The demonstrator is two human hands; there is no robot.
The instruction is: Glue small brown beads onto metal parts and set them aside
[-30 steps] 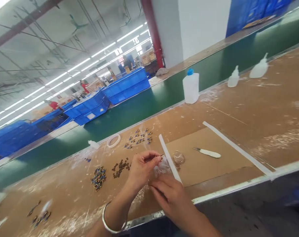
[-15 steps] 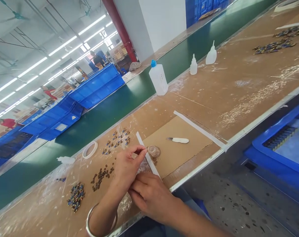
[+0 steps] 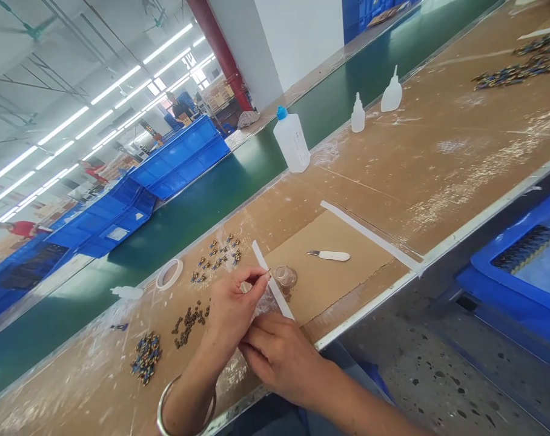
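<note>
My left hand (image 3: 232, 309), a bangle round its wrist, has thumb and forefinger pinched together beside a small clear cup (image 3: 284, 276). What the pinch holds, if anything, is too small to make out. Just below it, my right hand (image 3: 286, 357) is closed with curled fingers; their tips are hidden behind the left hand. The cup sits on a cardboard sheet (image 3: 320, 290) edged with white tape. A white-handled knife (image 3: 332, 255) lies on that sheet. Left of my hands are small brown pieces (image 3: 189, 324) and a pile of blue-and-gold parts (image 3: 146, 358).
More small parts (image 3: 218, 257) lie scattered near a roll of white tape (image 3: 169, 275). A blue-capped bottle (image 3: 293, 145) and two nozzle bottles (image 3: 357, 115) stand along the green belt (image 3: 252, 169). A blue crate (image 3: 488, 278) is at right. Other people are far back.
The view has shifted slightly. Both hands hold nearly the same pose, with the left pinch still beside the cup.
</note>
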